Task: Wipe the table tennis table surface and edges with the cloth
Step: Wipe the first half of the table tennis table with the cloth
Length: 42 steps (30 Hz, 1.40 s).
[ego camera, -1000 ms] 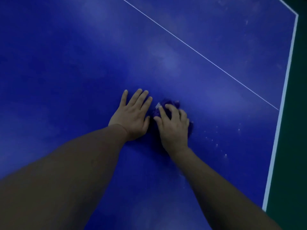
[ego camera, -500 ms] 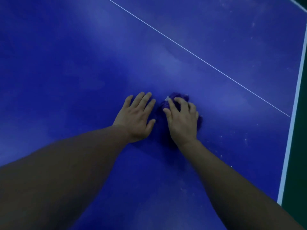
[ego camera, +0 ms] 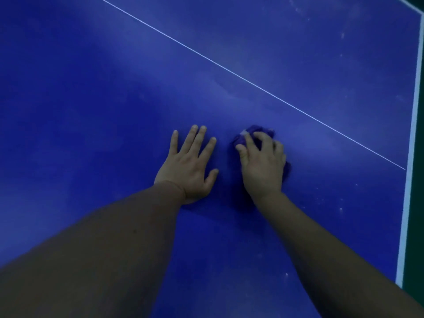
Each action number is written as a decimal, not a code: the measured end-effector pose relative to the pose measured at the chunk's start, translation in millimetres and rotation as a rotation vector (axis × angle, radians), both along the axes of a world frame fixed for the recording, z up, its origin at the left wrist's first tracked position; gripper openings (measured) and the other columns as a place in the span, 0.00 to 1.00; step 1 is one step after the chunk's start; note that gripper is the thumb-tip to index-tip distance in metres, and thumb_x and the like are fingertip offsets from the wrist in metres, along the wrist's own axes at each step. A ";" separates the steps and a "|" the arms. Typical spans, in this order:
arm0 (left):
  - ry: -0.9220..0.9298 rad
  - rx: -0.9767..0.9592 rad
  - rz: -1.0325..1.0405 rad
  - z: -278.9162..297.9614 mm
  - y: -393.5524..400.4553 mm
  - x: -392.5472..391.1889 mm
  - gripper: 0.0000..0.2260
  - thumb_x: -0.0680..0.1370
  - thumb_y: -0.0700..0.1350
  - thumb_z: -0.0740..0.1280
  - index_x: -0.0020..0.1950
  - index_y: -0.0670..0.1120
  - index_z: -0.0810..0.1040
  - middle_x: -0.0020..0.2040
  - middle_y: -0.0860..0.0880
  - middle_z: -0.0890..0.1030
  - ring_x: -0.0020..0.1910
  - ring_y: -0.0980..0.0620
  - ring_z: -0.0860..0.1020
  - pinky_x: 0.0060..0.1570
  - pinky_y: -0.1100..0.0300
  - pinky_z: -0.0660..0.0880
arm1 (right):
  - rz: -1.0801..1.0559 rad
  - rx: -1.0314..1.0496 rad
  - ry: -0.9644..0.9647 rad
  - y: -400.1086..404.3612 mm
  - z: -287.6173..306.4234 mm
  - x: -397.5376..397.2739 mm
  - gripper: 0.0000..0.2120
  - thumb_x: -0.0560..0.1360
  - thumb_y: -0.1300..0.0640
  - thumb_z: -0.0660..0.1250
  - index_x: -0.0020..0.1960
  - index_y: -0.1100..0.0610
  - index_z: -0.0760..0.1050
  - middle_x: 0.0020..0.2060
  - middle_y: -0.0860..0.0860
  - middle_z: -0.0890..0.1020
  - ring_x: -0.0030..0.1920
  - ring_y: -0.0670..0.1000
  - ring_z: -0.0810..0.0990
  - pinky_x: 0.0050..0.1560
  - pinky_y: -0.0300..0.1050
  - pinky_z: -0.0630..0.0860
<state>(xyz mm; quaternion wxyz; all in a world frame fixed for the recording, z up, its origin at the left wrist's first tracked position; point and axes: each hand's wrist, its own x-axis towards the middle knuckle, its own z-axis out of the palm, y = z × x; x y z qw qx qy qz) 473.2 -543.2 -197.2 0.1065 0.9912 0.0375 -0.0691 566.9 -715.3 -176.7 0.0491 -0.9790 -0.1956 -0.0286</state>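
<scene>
The blue table tennis table fills the view, crossed by a thin white centre line. A crumpled dark blue cloth lies on it near the middle, mostly hidden under my right hand, whose curled fingers grip it against the surface. My left hand rests flat on the bare table just left of the cloth, fingers straight and slightly spread, holding nothing.
The table's white edge line runs down the right side, with dark green floor beyond it. Pale specks of dust dot the surface right of my right forearm and near the far right corner.
My two hands have drawn a little apart, leaving a wider gap between them. The cloth has slid slightly right under my right hand, and the view has shifted relative to the table edge.
</scene>
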 end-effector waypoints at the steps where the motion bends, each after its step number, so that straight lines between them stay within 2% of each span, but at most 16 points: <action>1: 0.003 0.001 -0.001 -0.6 -0.3 -0.1 0.35 0.79 0.65 0.42 0.83 0.50 0.43 0.83 0.45 0.39 0.80 0.46 0.35 0.76 0.37 0.36 | -0.074 0.006 0.025 -8.1 -0.8 12.3 0.22 0.83 0.42 0.57 0.73 0.50 0.73 0.70 0.53 0.72 0.64 0.64 0.69 0.60 0.58 0.68; 3: -0.001 -0.001 0.005 -2.2 0.1 -0.3 0.35 0.79 0.65 0.43 0.83 0.50 0.43 0.83 0.45 0.40 0.81 0.46 0.35 0.76 0.36 0.37 | -0.215 0.031 0.045 -22.9 -1.7 18.9 0.23 0.83 0.42 0.57 0.74 0.50 0.72 0.71 0.53 0.71 0.64 0.63 0.67 0.62 0.59 0.66; 5: -0.011 -0.005 0.005 -2.5 -0.7 0.4 0.35 0.79 0.64 0.44 0.83 0.50 0.44 0.83 0.45 0.40 0.81 0.46 0.36 0.76 0.36 0.37 | -0.241 0.058 0.020 -23.6 -1.5 3.8 0.22 0.83 0.43 0.59 0.72 0.51 0.74 0.69 0.54 0.72 0.62 0.64 0.69 0.58 0.60 0.68; 8: -0.027 0.008 0.005 -1.8 -2.1 0.0 0.35 0.79 0.64 0.44 0.83 0.49 0.47 0.83 0.44 0.43 0.81 0.46 0.38 0.76 0.36 0.38 | -0.106 0.058 -0.016 0.6 -2.9 -21.0 0.21 0.81 0.42 0.61 0.69 0.50 0.77 0.66 0.53 0.76 0.60 0.64 0.73 0.53 0.59 0.71; 11: -0.014 0.017 -0.002 -0.5 -2.5 1.2 0.35 0.79 0.64 0.44 0.83 0.50 0.45 0.83 0.44 0.42 0.81 0.46 0.38 0.76 0.36 0.38 | -0.006 0.006 0.014 25.1 -2.1 5.7 0.24 0.82 0.40 0.56 0.72 0.49 0.74 0.69 0.51 0.74 0.63 0.62 0.71 0.57 0.59 0.70; 16: 0.021 0.009 0.006 4.7 -1.5 1.6 0.36 0.78 0.65 0.42 0.83 0.51 0.45 0.83 0.45 0.41 0.81 0.47 0.36 0.76 0.37 0.35 | -0.252 -0.023 0.032 -10.1 2.0 39.3 0.24 0.84 0.40 0.53 0.76 0.48 0.69 0.72 0.51 0.69 0.64 0.60 0.68 0.60 0.56 0.67; 18: 0.054 -0.033 0.033 8.0 -2.4 6.2 0.37 0.76 0.66 0.43 0.83 0.51 0.47 0.83 0.46 0.42 0.81 0.48 0.36 0.76 0.38 0.35 | -0.282 -0.026 0.034 -12.5 -0.2 18.5 0.24 0.83 0.40 0.54 0.75 0.49 0.69 0.71 0.52 0.70 0.63 0.62 0.68 0.59 0.57 0.68; 21: 0.029 -0.096 0.161 15.0 -12.0 20.3 0.33 0.78 0.65 0.50 0.80 0.50 0.56 0.82 0.44 0.50 0.81 0.45 0.44 0.76 0.36 0.38 | -0.153 0.006 0.022 10.6 -2.9 2.0 0.23 0.82 0.40 0.57 0.72 0.50 0.73 0.68 0.53 0.73 0.61 0.62 0.70 0.55 0.57 0.70; 23: 0.004 -0.103 0.211 16.7 -27.6 31.6 0.32 0.79 0.63 0.51 0.80 0.49 0.56 0.82 0.44 0.51 0.81 0.44 0.45 0.76 0.37 0.37 | -0.111 0.010 0.018 26.3 -2.2 26.9 0.23 0.83 0.40 0.56 0.72 0.49 0.73 0.69 0.52 0.72 0.62 0.61 0.70 0.56 0.56 0.69; 26: -0.026 -0.099 0.191 8.7 -53.4 39.8 0.34 0.79 0.63 0.45 0.82 0.49 0.50 0.83 0.46 0.49 0.81 0.46 0.41 0.74 0.38 0.30 | -0.186 -0.055 0.005 21.6 -3.4 75.7 0.24 0.83 0.39 0.53 0.74 0.48 0.71 0.71 0.50 0.70 0.64 0.60 0.69 0.58 0.54 0.68; 28: -0.050 -0.084 0.198 2.4 -59.2 43.3 0.33 0.80 0.63 0.45 0.82 0.50 0.51 0.83 0.46 0.50 0.81 0.45 0.42 0.74 0.37 0.31 | -0.304 -0.036 -0.028 7.4 -6.2 87.4 0.24 0.84 0.40 0.52 0.74 0.49 0.71 0.71 0.51 0.70 0.63 0.61 0.69 0.57 0.54 0.67; 32: -0.082 -0.077 0.206 1.2 -58.8 42.9 0.32 0.80 0.62 0.47 0.82 0.49 0.55 0.82 0.45 0.55 0.81 0.44 0.45 0.75 0.36 0.35 | -0.458 0.045 -0.041 -2.9 -10.4 56.8 0.24 0.83 0.41 0.54 0.73 0.51 0.72 0.70 0.54 0.71 0.62 0.64 0.69 0.61 0.60 0.67; 36: -0.054 -0.067 0.206 2.7 -61.0 42.8 0.32 0.80 0.63 0.46 0.82 0.50 0.54 0.83 0.45 0.53 0.81 0.45 0.44 0.75 0.36 0.35 | -0.303 0.060 -0.012 32.0 -6.0 71.4 0.24 0.83 0.40 0.54 0.74 0.50 0.71 0.71 0.52 0.70 0.64 0.61 0.68 0.60 0.58 0.67; 39: -0.049 -0.067 0.209 2.8 -60.9 43.0 0.32 0.80 0.63 0.46 0.82 0.51 0.54 0.83 0.46 0.53 0.81 0.45 0.44 0.76 0.36 0.36 | -0.204 -0.019 0.010 43.6 -3.4 111.2 0.24 0.84 0.40 0.51 0.74 0.49 0.70 0.72 0.51 0.69 0.65 0.60 0.68 0.60 0.54 0.66; 42: -0.047 -0.069 0.199 4.0 -62.0 42.5 0.32 0.80 0.64 0.46 0.82 0.51 0.55 0.82 0.46 0.53 0.81 0.44 0.45 0.76 0.35 0.37 | -0.355 0.025 -0.004 10.1 -1.7 124.6 0.23 0.84 0.40 0.53 0.72 0.50 0.72 0.70 0.52 0.70 0.64 0.62 0.68 0.61 0.55 0.66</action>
